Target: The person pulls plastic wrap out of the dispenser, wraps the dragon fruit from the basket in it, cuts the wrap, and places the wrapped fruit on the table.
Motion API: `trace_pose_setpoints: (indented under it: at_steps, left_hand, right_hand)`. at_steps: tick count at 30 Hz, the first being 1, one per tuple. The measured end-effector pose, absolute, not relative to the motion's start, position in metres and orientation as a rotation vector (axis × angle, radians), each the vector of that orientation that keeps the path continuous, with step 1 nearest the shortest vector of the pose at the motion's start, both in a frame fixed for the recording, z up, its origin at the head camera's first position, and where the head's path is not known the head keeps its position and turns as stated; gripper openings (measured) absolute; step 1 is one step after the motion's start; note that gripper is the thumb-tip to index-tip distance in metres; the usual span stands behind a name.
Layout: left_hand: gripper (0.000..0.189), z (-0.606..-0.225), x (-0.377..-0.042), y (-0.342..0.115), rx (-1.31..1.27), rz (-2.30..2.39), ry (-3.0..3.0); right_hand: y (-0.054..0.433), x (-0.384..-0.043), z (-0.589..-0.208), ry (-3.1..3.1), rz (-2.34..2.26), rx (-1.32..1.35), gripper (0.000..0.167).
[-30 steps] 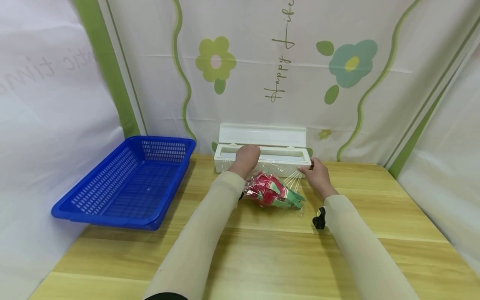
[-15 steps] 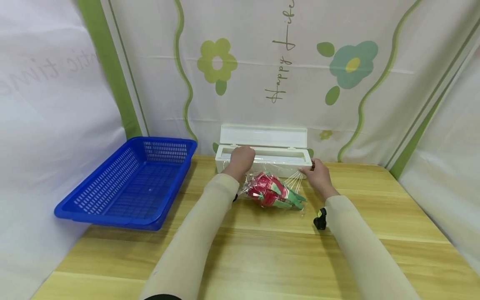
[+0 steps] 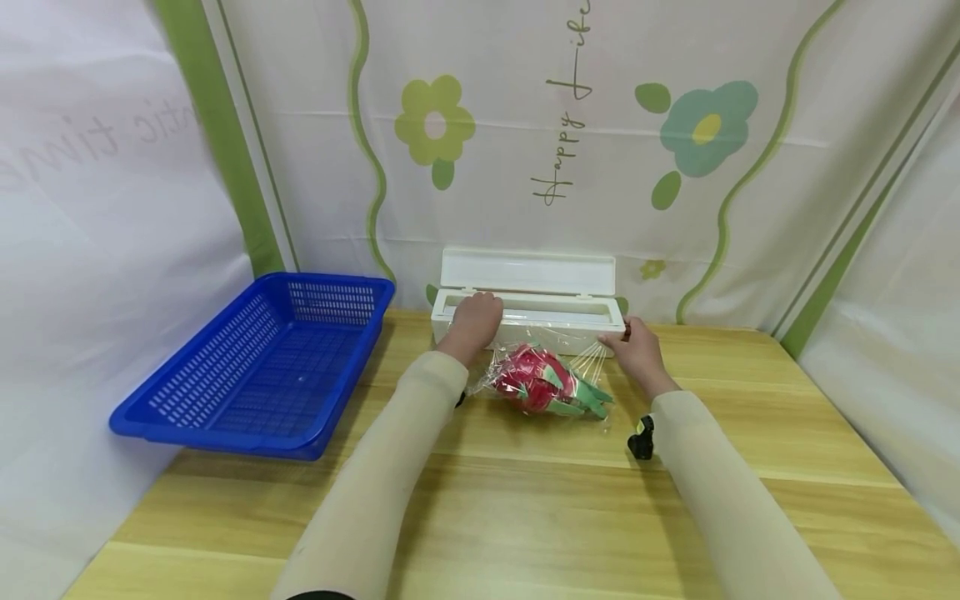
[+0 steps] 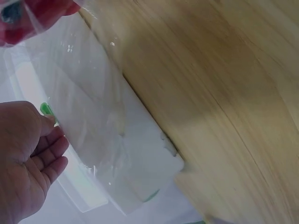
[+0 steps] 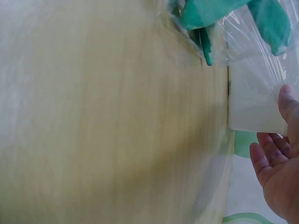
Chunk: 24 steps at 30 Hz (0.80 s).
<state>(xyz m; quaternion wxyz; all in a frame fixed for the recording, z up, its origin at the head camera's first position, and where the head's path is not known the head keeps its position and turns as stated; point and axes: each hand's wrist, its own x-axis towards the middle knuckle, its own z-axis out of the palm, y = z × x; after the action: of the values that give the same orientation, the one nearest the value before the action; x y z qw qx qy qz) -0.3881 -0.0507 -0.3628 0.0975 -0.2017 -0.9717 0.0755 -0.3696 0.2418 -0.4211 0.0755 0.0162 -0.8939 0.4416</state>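
Observation:
A white cling film dispenser box [image 3: 558, 338] stands at the back of the table, its lid [image 3: 528, 272] raised. Clear film hangs over its front and wraps a red dragon fruit [image 3: 531, 379] with green leafy tips, lying before the box. My left hand [image 3: 476, 323] is over the box's left part. In the left wrist view, its thumb and forefinger pinch a small green slider [image 4: 46, 109] at the box's edge. My right hand [image 3: 637, 353] grips the box's right end, thumb on the front over the gathered film, fingers behind the end.
A blue plastic basket [image 3: 341, 400] with slotted walls sits at the left of the wooden table [image 3: 547, 525]. Behind the box hangs a white flowered curtain [image 3: 510, 167]. A black wrist device [image 3: 641, 439] is on my right sleeve.
My left hand has slid left along the box, away from the right hand. The right hand, the box and the dragon fruit have stayed in place.

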Motion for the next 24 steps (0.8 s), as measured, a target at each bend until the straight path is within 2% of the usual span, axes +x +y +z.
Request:
trace_pose_setpoints:
  at_steps: [24]
  left_hand:
    - [0.027, -0.369, -0.389, -0.07, -0.642, 0.302, -2.835]
  right_hand:
    - [0.243, -0.372, -0.422, -2.686, 1.274, 0.073, 0.053]
